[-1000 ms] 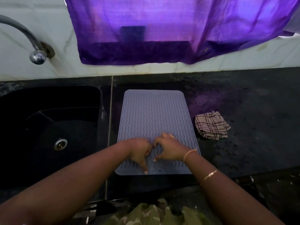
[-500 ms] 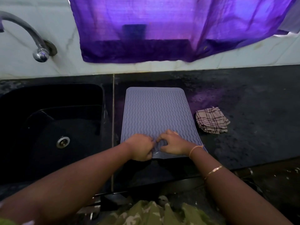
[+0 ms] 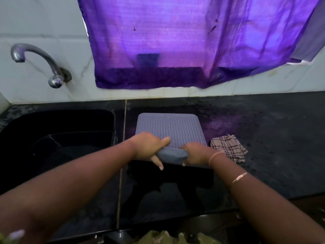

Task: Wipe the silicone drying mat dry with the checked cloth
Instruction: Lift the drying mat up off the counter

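Unmarked, silicone drying mat [image 3: 169, 128] rolled under left hand [image 3: 146, 147] and right hand [image 3: 195, 153].

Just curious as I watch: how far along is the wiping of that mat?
No wiping shows yet. Both hands, left hand and right hand, grip the silicone drying mat's rolled-up near edge. The checked cloth lies untouched on the counter beside it. Picking it up and wiping remain.

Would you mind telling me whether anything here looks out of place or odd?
Yes: the grey ribbed silicone drying mat no longer lies flat. Both hands, left hand and right hand, are rolling its near edge up, while the beige checked cloth sits crumpled and untouched beside it.
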Demonstrator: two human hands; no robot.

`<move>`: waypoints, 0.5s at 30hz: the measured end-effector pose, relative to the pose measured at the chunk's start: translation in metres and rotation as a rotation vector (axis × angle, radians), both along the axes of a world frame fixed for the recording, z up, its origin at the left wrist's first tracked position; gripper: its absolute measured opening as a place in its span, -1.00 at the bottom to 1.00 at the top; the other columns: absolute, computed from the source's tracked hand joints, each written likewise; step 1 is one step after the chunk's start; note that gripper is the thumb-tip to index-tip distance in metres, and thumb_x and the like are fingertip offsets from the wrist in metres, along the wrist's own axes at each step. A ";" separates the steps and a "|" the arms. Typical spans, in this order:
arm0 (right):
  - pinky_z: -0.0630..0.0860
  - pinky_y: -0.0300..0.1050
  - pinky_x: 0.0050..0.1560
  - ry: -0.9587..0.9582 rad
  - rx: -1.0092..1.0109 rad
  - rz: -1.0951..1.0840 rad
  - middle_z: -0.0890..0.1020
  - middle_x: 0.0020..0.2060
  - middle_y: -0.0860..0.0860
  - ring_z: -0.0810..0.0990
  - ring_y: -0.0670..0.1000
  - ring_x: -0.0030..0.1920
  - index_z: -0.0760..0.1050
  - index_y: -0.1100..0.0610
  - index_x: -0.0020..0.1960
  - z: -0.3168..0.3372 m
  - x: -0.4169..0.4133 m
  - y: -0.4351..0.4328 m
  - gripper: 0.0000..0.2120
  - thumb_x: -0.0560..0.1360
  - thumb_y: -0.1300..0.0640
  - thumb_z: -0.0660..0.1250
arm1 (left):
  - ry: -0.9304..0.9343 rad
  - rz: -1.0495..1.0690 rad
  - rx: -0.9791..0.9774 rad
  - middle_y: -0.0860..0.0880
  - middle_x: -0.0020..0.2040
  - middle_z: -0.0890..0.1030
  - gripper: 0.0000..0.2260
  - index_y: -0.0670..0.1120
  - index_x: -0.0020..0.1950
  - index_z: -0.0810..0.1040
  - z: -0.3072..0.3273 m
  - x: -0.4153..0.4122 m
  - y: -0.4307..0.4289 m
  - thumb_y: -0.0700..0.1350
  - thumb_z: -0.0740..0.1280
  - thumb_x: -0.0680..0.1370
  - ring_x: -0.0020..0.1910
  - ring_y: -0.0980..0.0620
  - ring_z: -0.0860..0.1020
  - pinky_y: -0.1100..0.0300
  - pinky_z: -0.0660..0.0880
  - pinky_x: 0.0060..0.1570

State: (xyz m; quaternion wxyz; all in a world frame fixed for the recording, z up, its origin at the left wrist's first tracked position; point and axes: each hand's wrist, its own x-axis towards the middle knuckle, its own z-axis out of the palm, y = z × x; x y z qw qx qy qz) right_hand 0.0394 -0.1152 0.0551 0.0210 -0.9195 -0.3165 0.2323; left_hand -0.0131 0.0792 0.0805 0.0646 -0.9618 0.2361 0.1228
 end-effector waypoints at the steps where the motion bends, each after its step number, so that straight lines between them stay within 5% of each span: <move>1: 0.45 -0.10 0.03 -0.023 -0.027 0.011 0.61 0.09 0.15 0.56 0.17 0.13 0.50 0.15 0.18 0.014 0.010 0.002 -0.62 0.39 0.11 0.44 | -0.011 0.021 0.040 -0.12 0.02 0.61 -0.33 -0.08 0.25 0.29 0.013 0.008 0.000 0.31 0.41 0.35 -0.02 -0.17 0.59 0.07 0.45 -0.09; 7: 0.47 -0.07 0.06 -0.359 0.011 0.046 0.62 0.09 0.22 0.58 0.19 0.11 0.57 0.20 0.13 0.117 0.088 0.020 -0.73 0.43 0.26 0.32 | -0.320 0.245 0.140 -0.15 0.17 0.57 -0.75 -0.11 0.18 0.56 0.091 0.073 0.013 -0.05 0.29 0.55 0.14 -0.19 0.54 0.05 0.48 0.01; 11: 0.45 -0.03 0.07 -0.584 0.136 0.048 0.59 0.10 0.26 0.55 0.23 0.12 0.56 0.23 0.11 0.182 0.133 0.037 -0.75 0.46 0.28 0.25 | -0.546 0.368 0.055 -0.21 0.14 0.45 -0.78 -0.14 0.17 0.56 0.146 0.109 0.032 -0.19 0.20 0.58 0.07 -0.27 0.51 0.01 0.44 -0.06; 15: 0.47 0.00 0.05 -0.753 0.228 0.050 0.60 0.08 0.28 0.55 0.27 0.10 0.58 0.19 0.07 0.240 0.172 0.051 -0.75 0.44 0.29 0.25 | -0.682 0.392 0.082 -0.26 0.13 0.54 -0.77 -0.18 0.17 0.50 0.195 0.137 0.048 -0.28 0.18 0.55 0.10 -0.24 0.53 0.09 0.34 -0.13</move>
